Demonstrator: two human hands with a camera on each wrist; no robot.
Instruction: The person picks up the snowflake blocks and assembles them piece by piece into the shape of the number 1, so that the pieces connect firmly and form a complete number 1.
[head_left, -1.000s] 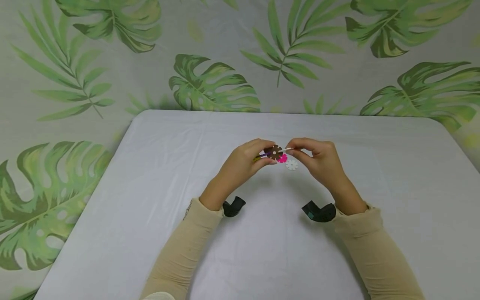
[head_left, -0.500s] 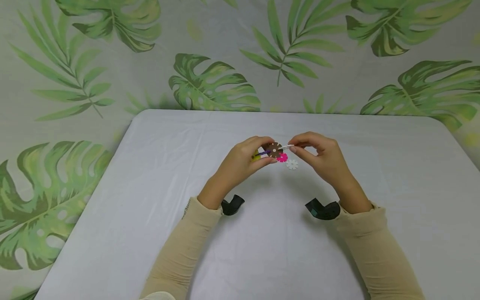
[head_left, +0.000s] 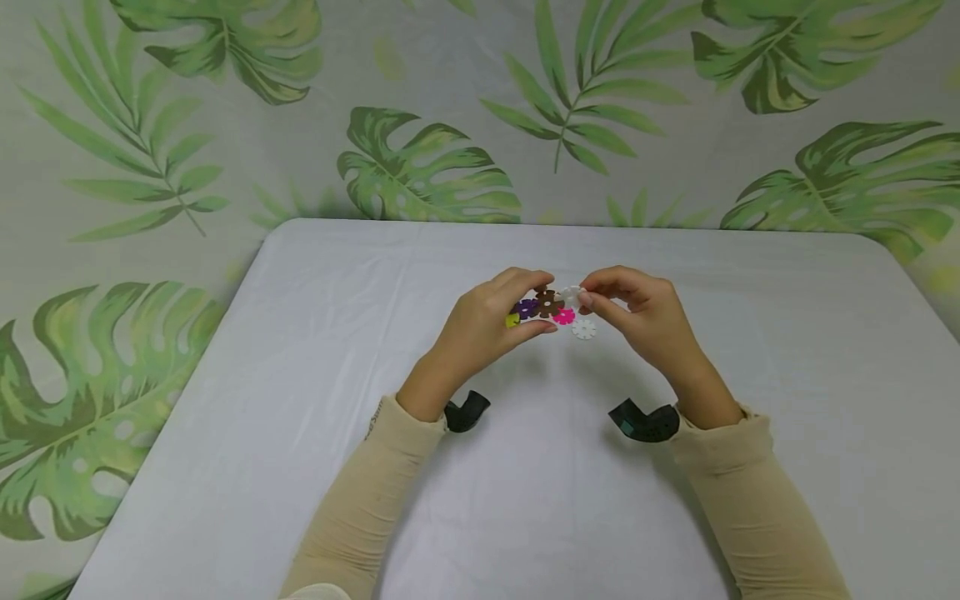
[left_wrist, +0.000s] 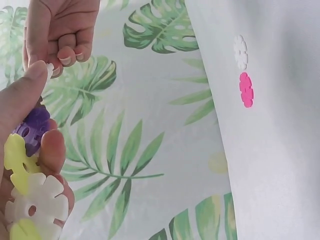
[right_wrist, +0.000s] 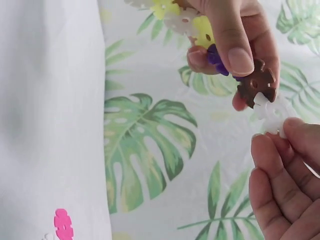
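1. Left hand point(head_left: 498, 308) grips the chain point(right_wrist: 206, 31), thumb across one face, fingers curled behind.
2. Right hand point(head_left: 637, 302), to its right, pinches the end disc point(right_wrist: 274, 114) between thumb and fingers.
3. Chain appears joined up to the brown disc point(right_wrist: 257, 85); end disc meets its edge, full seating not confirmed.
4. Both forearms angle inward from the near side.
5. Unattached: pink disc point(left_wrist: 246, 90) and, nearer right, white disc point(left_wrist: 241, 52), on the table point(head_left: 487, 508).
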